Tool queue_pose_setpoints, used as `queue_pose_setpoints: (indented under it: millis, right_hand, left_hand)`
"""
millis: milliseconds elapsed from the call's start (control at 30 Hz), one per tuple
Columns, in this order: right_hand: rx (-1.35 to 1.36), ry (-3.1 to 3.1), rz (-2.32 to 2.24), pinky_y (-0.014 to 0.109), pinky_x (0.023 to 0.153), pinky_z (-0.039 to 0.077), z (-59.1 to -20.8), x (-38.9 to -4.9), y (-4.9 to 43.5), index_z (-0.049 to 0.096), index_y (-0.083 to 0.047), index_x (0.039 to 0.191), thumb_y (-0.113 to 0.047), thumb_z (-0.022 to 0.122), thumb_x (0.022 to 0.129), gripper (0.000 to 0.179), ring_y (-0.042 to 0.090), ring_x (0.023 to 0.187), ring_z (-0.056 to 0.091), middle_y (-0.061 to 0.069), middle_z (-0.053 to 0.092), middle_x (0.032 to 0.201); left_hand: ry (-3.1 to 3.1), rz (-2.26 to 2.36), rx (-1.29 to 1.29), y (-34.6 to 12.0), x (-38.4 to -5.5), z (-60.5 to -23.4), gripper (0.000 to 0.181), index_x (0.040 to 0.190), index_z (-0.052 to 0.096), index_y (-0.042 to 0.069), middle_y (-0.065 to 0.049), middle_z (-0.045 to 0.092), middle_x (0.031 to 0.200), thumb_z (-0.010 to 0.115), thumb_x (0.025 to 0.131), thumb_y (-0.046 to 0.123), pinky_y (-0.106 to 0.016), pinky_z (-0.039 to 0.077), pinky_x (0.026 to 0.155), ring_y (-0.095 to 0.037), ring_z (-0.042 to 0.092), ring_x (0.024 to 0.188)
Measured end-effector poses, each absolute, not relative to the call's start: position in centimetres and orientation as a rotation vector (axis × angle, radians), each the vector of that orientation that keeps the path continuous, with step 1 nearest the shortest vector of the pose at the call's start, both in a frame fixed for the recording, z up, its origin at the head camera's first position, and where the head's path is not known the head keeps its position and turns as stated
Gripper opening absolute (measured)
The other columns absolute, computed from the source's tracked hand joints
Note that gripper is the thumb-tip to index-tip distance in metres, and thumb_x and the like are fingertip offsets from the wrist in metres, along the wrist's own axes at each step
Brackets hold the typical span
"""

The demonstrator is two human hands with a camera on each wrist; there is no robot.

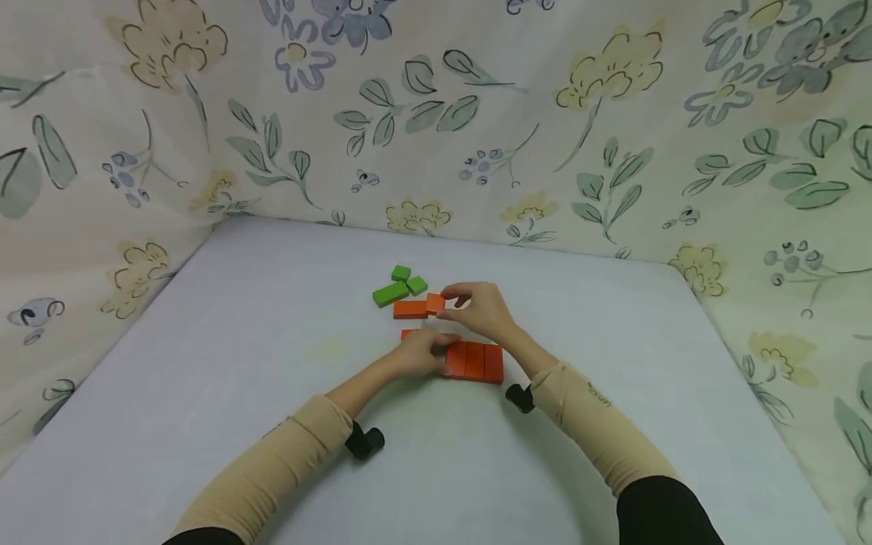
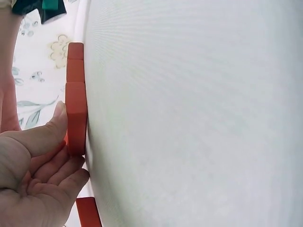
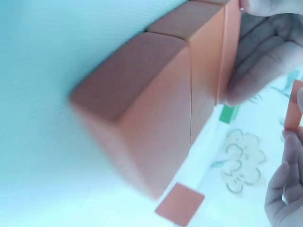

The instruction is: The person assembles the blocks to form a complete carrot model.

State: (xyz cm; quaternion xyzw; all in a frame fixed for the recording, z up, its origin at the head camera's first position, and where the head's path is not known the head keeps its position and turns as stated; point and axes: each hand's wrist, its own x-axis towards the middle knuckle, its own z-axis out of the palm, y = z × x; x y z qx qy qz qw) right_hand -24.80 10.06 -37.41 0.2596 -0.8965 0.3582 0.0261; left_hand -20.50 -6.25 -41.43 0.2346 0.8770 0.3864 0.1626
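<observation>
1. Right hand [image 1: 482,310]: thumb and fingers pinch a small orange block [image 1: 436,304], which lies at the left of the grip, between the fingertips.
2. Long orange block [image 1: 410,309]: just left of the small orange block; whether the two touch cannot be told.
3. Left hand [image 1: 418,353]: nearer than the right hand and to its left; thumb and fingers grasp the left end of a row of red blocks [image 1: 474,362].
4. Position of the row: it extends rightward from the left hand's grip along the white table [image 1: 436,469], its pieces side by side; in the left wrist view the thumb touches the leftmost one.
5. Separate red block [image 2: 88,211]: beside the left hand's fingers, apart from the row; in the head view the hand partly hides it.
6. Long green block [image 1: 391,294] and two small green blocks [image 1: 401,273]: grouped beyond the long orange block, far and left of both grips.
7. Floral cloth [image 1: 436,182]: upright along the table's far side.
</observation>
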Motion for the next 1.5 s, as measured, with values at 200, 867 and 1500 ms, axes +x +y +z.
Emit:
queue_pose_setpoints:
  millis: [200,867,1500]
  right_hand:
    - [0.614,-2.731,1.242,0.029,0.064,0.05,-36.8,-22.3,12.5,0.074,0.0,0.105,-0.014,0.083,0.077,0.033,0.024,0.081,0.063,0.016,0.072,0.099]
    - [0.672,-2.913,1.205,0.022,0.055,0.043,-39.5,-16.0,15.3,0.076,-0.002,0.099,-0.012,0.085,0.072,0.03,0.012,0.068,0.053,0.003,0.072,0.087]
    - [0.769,-3.056,0.714,0.03,0.069,0.051,-39.9,-15.0,14.0,0.077,-0.005,0.097,-0.018,0.088,0.069,0.033,0.015,0.076,0.06,0.0,0.072,0.086]
  left_hand:
    - [2.493,1.102,0.632,-6.2,-20.4,-41.4,0.055,0.138,0.054,0.003,-0.01,0.056,0.138,0.073,0.086,0.008,-0.047,0.036,0.108,-0.03,0.046,0.13]
    - [2.488,1.135,0.594,-6.2,-20.5,-41.5,0.058,0.138,0.054,0.002,-0.013,0.054,0.139,0.075,0.083,0.004,-0.044,0.036,0.109,-0.029,0.046,0.132]
    - [2.491,1.114,0.588,-6.0,-20.3,-41.1,0.059,0.138,0.054,0.003,-0.013,0.054,0.139,0.076,0.082,0.004,-0.045,0.034,0.109,-0.029,0.044,0.133]
